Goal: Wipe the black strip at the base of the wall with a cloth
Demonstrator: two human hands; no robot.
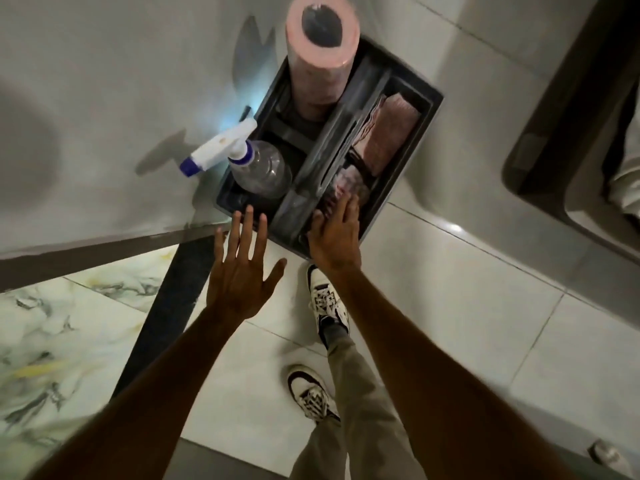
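Pinkish folded cloth (348, 187) lies in caddy (398, 174), blurred.

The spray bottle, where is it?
The spray bottle stands in the near-left compartment of the dark caddy, beside the pink roll, just beyond the left hand.

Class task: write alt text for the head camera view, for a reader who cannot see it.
A person's right hand reaches into a dark caddy toward folded pink cloths; the left hand hovers open. The caddy also holds a spray bottle and a pink roll.

bottle (260, 171) left in caddy (405, 174), cloths (384, 133) right
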